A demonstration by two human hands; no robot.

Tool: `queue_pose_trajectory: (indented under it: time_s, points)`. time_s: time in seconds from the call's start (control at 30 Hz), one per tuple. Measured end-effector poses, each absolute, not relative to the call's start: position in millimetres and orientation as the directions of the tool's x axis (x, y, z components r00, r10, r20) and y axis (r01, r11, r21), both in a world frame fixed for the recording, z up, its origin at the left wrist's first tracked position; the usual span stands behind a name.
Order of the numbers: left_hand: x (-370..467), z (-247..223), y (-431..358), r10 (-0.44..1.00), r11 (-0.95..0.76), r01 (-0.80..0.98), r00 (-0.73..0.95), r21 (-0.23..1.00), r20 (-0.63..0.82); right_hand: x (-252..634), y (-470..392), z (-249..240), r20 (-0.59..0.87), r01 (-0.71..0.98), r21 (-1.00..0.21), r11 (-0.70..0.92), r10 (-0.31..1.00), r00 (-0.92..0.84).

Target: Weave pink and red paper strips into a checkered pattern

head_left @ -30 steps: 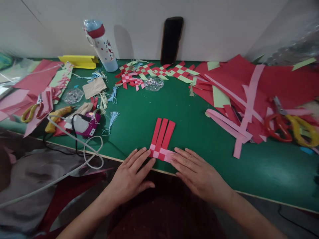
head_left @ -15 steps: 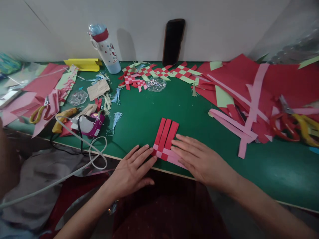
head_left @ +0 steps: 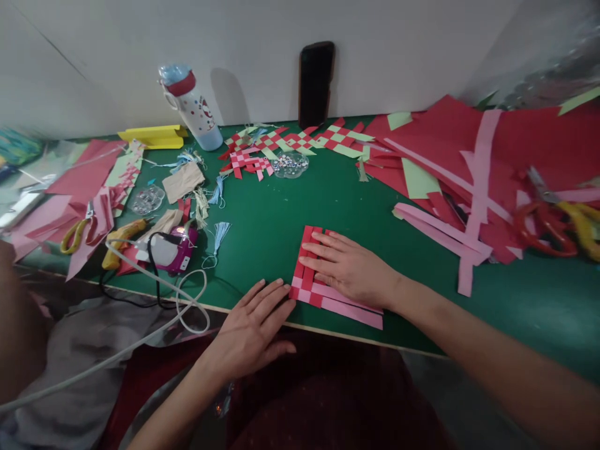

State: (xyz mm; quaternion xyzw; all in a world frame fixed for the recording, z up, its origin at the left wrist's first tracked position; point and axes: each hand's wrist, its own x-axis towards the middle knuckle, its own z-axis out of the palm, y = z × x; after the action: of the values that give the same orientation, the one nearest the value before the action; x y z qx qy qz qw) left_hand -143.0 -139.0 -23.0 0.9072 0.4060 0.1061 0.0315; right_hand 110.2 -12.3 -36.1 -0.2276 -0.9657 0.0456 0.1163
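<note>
A piece of woven paper strips point(head_left: 305, 285) lies near the table's front edge, with a small red-and-pink checkered corner. Its red strips point away from me, and its pink strips point(head_left: 354, 310) run off to the right. My right hand point(head_left: 347, 265) rests flat across the red strips, fingers stretched out, covering part of them. At the weave's left corner, my left hand point(head_left: 260, 319) lies with its fingers extended and its fingertips at the paper's edge. Neither hand grasps anything.
Red paper sheets point(head_left: 454, 144) and scissors point(head_left: 546, 225) lie to the right. At the back are finished woven pieces point(head_left: 337, 136), a phone point(head_left: 316, 84), and a bottle point(head_left: 192, 109). A purple glue gun or similar device point(head_left: 180, 250) with cords sits left; a person's arm point(head_left: 19, 312) shows beyond.
My right hand has moved up and left onto the red strips, uncovering more of the pink strips. My left hand stays at the left corner. The view has shifted slightly.
</note>
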Motion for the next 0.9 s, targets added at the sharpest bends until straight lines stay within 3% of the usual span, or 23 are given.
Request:
queue_pose_trajectory:
  time_s: [0.53,0.9]
  points:
    - [-127,-24,-121,0.769,-0.639,0.757,0.625,0.133,0.138,109,-11,-31,0.151,0.483,-0.243,0.841,0.524,-0.838]
    - [-128,-24,-124,0.765,-0.643,0.758,0.63,0.11,0.136,112,-8,-32,0.189,0.463,-0.344,0.817,0.543,-0.818]
